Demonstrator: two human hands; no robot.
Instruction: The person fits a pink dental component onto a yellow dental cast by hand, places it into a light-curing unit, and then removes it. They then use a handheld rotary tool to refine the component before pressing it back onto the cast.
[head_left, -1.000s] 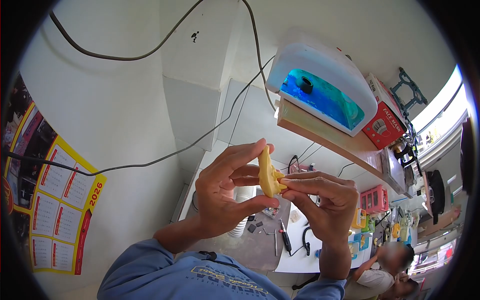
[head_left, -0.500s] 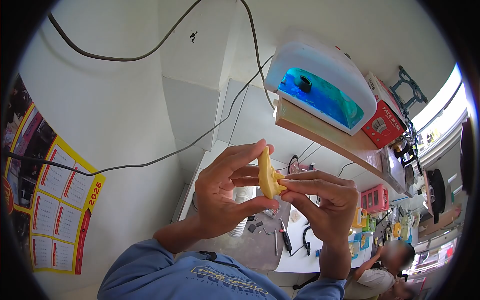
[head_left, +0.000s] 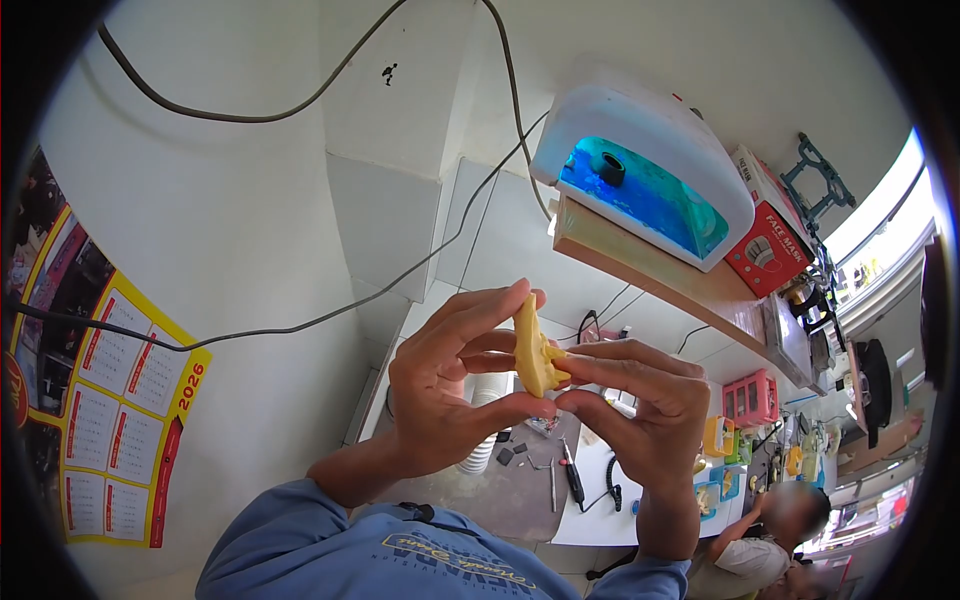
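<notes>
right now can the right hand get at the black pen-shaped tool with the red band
Probably yes: nothing visible covers the tool, and the left hand grips the yellow piece, so the right hand, with fingertips against it, could likely let go.

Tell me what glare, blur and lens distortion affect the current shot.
Head view: the window is blown out to white; the lamp glows blue inside. Head view: a wide lens bows the calendar and darkens the corners. Head view: the co-worker's head is blurred, while the yellow piece looks fairly clear, its fine detail too small to judge.
</notes>
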